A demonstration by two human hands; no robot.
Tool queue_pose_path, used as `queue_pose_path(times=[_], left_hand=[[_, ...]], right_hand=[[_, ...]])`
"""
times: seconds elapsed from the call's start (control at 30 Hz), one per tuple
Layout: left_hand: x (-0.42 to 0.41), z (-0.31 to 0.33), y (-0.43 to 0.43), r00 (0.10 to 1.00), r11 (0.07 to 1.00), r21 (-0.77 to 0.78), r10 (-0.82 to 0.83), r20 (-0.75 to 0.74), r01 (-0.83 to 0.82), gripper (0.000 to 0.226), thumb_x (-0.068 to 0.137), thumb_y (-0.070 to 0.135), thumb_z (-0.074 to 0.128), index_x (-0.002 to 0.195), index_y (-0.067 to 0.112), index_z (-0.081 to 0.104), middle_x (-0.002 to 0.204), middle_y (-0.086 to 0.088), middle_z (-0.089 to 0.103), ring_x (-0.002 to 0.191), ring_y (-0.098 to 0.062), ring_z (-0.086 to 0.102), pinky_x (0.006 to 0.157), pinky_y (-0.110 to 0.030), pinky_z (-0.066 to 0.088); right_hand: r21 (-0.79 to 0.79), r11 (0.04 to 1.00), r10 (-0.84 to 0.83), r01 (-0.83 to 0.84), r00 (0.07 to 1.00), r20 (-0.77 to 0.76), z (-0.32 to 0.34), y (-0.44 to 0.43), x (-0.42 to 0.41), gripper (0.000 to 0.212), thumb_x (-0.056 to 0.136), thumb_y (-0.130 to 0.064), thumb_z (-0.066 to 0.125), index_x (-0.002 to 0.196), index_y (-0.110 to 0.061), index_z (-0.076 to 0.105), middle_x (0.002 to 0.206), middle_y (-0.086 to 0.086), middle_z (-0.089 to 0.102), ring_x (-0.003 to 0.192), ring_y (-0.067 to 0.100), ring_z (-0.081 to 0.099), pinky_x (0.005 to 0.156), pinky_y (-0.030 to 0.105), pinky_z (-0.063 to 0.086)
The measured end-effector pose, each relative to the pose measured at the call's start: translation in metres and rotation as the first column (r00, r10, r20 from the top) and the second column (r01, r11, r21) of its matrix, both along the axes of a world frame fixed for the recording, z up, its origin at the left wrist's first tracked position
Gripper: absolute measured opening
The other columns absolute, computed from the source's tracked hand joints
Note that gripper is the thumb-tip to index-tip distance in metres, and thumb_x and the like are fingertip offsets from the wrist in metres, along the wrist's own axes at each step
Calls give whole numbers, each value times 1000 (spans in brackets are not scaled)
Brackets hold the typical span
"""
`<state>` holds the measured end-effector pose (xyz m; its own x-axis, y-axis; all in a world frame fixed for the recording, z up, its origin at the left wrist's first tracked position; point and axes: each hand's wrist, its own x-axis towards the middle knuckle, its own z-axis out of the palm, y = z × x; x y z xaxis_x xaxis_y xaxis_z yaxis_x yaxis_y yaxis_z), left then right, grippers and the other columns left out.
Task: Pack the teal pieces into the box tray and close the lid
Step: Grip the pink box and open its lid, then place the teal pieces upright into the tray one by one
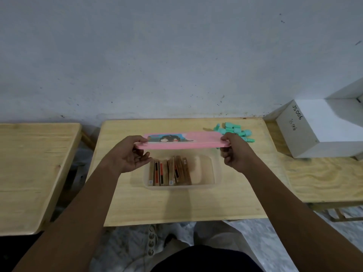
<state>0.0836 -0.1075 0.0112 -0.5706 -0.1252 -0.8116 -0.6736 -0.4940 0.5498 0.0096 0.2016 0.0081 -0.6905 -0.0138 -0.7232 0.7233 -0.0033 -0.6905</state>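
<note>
A flat pink lid with a picture sticker hangs level above the clear box tray on the middle wooden table. My left hand grips the lid's left end and my right hand grips its right end. Inside the tray, several brown wooden cards stand on edge in its left half. The tray's right half looks bare. A pile of several teal pieces lies on the table at the back right, beyond my right hand.
A white box marked JS006 stands on the right-hand table. Another wooden table is on the left, across a gap. A grey wall rises behind. A white power strip lies on the floor below.
</note>
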Motion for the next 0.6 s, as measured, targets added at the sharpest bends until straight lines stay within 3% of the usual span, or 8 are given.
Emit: queue_pose_path(times=[0.1, 0.2, 0.27, 0.33, 0.4, 0.5, 0.6], left_hand=[[-21, 5, -10, 999, 993, -118, -13, -52, 7, 20, 84, 20, 69, 95, 7, 59, 68, -5, 50, 65, -21, 59, 74, -37, 61], [-50, -9, -21, 995, 925, -381, -47, -91, 9, 31, 86, 24, 71, 109, 6, 62, 88, -10, 62, 69, -22, 61, 75, -36, 57], [-70, -26, -29, 993, 755, -652, -116, -26, 71, 39, 83, 35, 75, 101, 3, 65, 97, -16, 65, 75, -24, 60, 77, -38, 54], [-86, -41, -36, 977, 527, -827, -183, 111, 193, 49, 82, 45, 73, 90, -3, 68, 99, -21, 66, 88, -33, 63, 81, -41, 51], [-98, -61, -39, 950, 396, -869, -217, 225, 297, 54, 84, 49, 68, 88, -5, 71, 99, -24, 68, 97, -39, 64, 81, -39, 49], [-107, -91, -38, 948, 390, -867, -192, 252, 310, 50, 84, 49, 68, 101, 3, 75, 101, -20, 72, 97, -37, 66, 77, -34, 49], [-107, -110, -35, 962, 378, -885, -151, 229, 271, 48, 84, 47, 69, 111, 8, 73, 105, -19, 73, 100, -36, 67, 81, -35, 50]], right_hand=[[41, 999, 34, -33, 999, -30, 4, -13, -19, 11, 83, -23, 59, 81, -14, 53, 60, 1, 49, 44, 11, 38, 41, 20, 29], [184, 975, 146, -127, 985, -92, -4, -28, -49, 13, 87, -20, 64, 85, -9, 57, 62, 4, 47, 48, 13, 36, 44, 23, 30], [351, 916, 259, -193, 953, -154, -20, -38, -74, 20, 86, -22, 68, 85, -3, 63, 63, 8, 53, 50, 17, 43, 49, 28, 38], [514, 825, 376, -236, 908, -185, -40, -48, -97, 24, 79, -28, 73, 78, -5, 69, 72, 11, 68, 63, 25, 61, 66, 36, 55], [608, 738, 468, -291, 870, -152, -64, -57, -116, 22, 75, -30, 75, 73, -8, 71, 79, 12, 73, 78, 31, 69, 78, 42, 58], [688, 611, 591, -392, 804, -66, -97, -66, -130, 29, 78, -31, 74, 83, -2, 74, 79, 15, 74, 80, 30, 70, 78, 35, 56], [725, 552, 639, -411, 768, -51, -121, -69, -131, 37, 75, -38, 76, 85, -3, 71, 74, 12, 73, 76, 29, 71, 79, 39, 58]])
